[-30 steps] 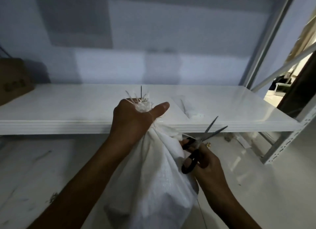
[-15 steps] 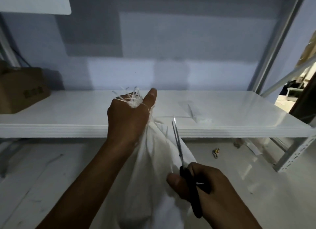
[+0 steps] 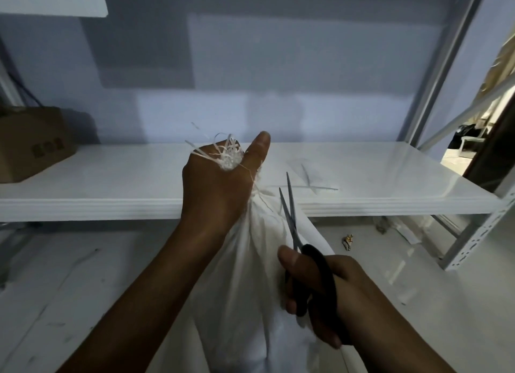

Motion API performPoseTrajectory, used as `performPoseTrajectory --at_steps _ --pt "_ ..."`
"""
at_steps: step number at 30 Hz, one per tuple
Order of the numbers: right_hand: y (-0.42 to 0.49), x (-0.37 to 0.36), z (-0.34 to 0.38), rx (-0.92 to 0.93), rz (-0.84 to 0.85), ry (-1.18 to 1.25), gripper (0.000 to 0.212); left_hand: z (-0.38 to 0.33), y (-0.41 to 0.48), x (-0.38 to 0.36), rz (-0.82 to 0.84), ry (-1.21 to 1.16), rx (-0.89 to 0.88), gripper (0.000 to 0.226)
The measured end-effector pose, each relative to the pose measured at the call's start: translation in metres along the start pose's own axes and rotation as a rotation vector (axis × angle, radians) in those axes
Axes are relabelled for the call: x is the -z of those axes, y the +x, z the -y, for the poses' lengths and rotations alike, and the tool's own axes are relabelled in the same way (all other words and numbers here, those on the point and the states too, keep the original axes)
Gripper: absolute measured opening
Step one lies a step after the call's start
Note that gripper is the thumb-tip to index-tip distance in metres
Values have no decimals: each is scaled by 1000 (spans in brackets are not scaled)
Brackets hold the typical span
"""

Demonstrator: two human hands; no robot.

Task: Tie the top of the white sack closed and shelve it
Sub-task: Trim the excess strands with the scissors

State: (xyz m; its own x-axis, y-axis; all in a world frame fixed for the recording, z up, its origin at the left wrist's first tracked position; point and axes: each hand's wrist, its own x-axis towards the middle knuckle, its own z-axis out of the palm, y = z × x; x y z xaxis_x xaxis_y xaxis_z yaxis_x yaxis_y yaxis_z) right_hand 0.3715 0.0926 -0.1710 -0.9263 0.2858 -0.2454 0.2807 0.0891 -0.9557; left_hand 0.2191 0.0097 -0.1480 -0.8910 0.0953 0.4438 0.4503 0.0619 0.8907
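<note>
Change: since half a second ago the right hand point(image 3: 331, 291) has brought the black-handled steel scissors point(image 3: 303, 250) a little closer to the sack's neck, blades parted slightly and pointing up; a second ago they pointed off to the right.
Left hand: the left hand point(image 3: 217, 188) stays fisted around the gathered neck of the white woven plastic sack point(image 3: 250, 275), fingers pressed together on it, thumb sticking up.
Right hand: wrapped shut on the scissor handles, thumb against the near loop.
Sack position: hanging from the left fist in front of the edge of the white shelf board point(image 3: 111, 177), its body dropping below the board toward the pale floor point(image 3: 69, 289); not yet on the shelf.
Sack look: cloth puckers into tight folds under the fist; a frayed tuft of white strands point(image 3: 228, 155) sprouts above the fingers, and a thin white string point(image 3: 257, 188) trails down beside the thumb. Whether a knot is finished I cannot tell; the fist hides it.
Risk one: the blade tips stand just beside the bunched cloth, so a careless snip at the loose string could nick the weave or the tie itself.
Risk two: the thumb is near the blades' path.
Risk three: if the fist loosens before the tie holds, the neck could slip open.
Other: a brown cardboard box point(image 3: 33, 144) sits at the shelf's left end, well apart.
</note>
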Motion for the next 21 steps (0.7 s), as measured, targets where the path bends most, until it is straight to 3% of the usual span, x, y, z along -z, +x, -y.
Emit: performPoseTrajectory --at_steps 5,13,21 --pt "2 3 -1 34 -65 -49 84 -3 -11 -6 17 133 -114 56" --pt "5 1 -12 83 -119 -115 76 -1 -17 -11 8 124 -97 60" --pt "6 -5 -13 85 -127 -35 74 1 -14 -8 -1 102 -74 57"
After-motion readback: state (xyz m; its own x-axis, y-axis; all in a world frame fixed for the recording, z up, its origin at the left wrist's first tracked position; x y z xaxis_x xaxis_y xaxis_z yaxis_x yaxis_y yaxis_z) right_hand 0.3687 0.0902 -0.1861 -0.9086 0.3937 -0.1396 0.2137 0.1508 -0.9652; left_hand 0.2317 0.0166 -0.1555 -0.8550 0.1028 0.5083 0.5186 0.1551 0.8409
